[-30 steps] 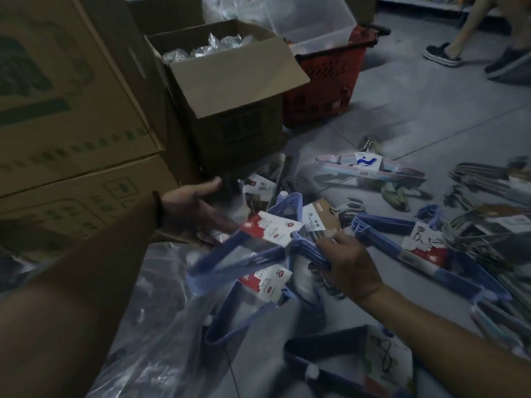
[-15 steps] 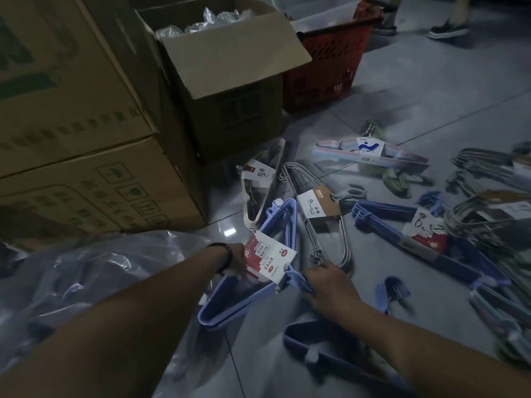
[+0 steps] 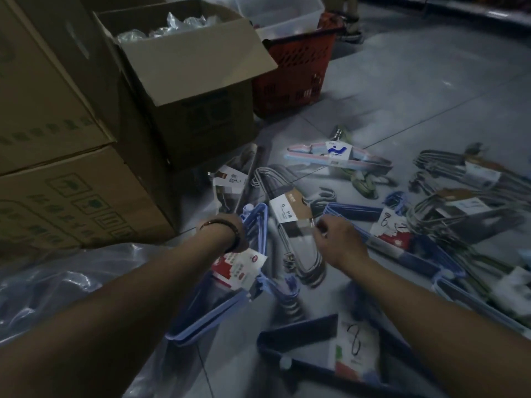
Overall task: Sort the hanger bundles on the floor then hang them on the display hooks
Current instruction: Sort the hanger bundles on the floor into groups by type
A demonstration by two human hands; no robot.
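Several hanger bundles lie scattered on the grey floor. My left hand (image 3: 230, 225) is bent down over the hook end of a light blue hanger bundle (image 3: 207, 314) with a red and white label and grips it; its fingers are hidden. My right hand (image 3: 339, 239) pinches the brown and white card of a grey wire hanger bundle (image 3: 298, 254) just right of it. A dark blue bundle (image 3: 304, 346) lies nearest me. A blue bundle with a red label (image 3: 402, 237) and a pastel pink and blue bundle (image 3: 339, 156) lie further right.
Stacked cardboard boxes (image 3: 57, 145) and an open box (image 3: 186, 81) of plastic bags stand at the left. Behind them is a red basket (image 3: 296, 76) holding a clear bin (image 3: 281, 12). Crumpled clear plastic (image 3: 57, 282) covers the floor at my left. More grey bundles (image 3: 459, 208) lie right.
The light blue bundle has come down from mid-air toward the floor. My right hand has let go of it and moved up to the grey wire bundle's card.
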